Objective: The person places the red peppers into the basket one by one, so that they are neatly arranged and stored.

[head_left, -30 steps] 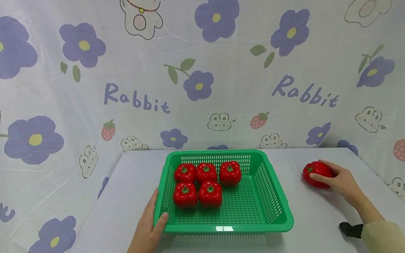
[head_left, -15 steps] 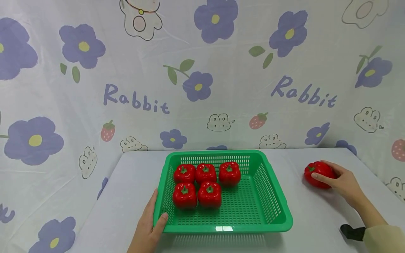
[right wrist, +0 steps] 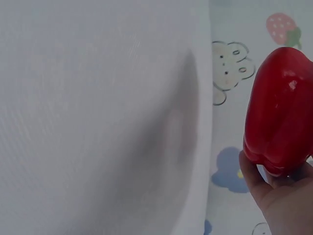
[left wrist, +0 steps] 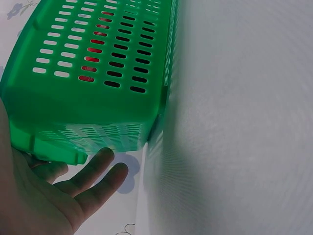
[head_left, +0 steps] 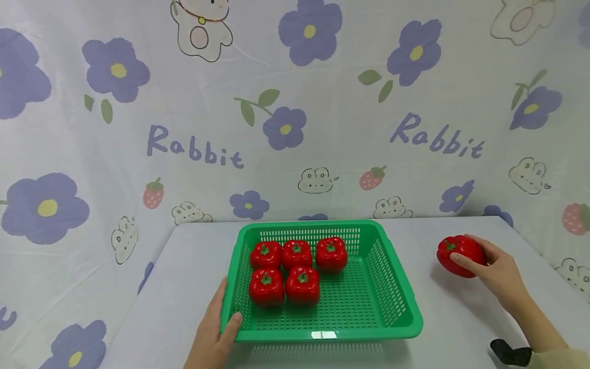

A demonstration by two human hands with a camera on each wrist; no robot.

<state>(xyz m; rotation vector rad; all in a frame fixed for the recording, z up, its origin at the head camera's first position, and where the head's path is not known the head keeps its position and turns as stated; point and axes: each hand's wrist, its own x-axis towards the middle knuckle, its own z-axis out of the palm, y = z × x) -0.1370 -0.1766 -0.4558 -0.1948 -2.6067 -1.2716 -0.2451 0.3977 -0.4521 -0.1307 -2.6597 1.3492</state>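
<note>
A green plastic basket [head_left: 350, 335] stands on the white table, holding several red bell peppers [head_left: 302, 287], stems up, in its left part. At the basket's left side is my left hand [head_left: 209, 328], its thumb over the rim and the other fingers outside. The left wrist view shows these fingers [left wrist: 100, 193] loosely spread beside the slotted wall. Over to the right, my right hand [head_left: 500, 271] holds another red bell pepper [head_left: 456, 256], tilted with its stem toward the left. In the right wrist view this pepper [right wrist: 283, 112] hangs above the table, its shadow apart from it.
A black strap-like piece [head_left: 509, 353] shows near the right sleeve [head_left: 562, 359]. Behind the table [head_left: 198, 251] hangs a white cloth [head_left: 345, 138] printed with flowers and rabbits. The basket's right part shows its bare slotted floor.
My right hand has lifted the bell pepper a little off the table, and a shadow now shows below it. The left hand stays at the basket. The whole head view has shifted slightly.
</note>
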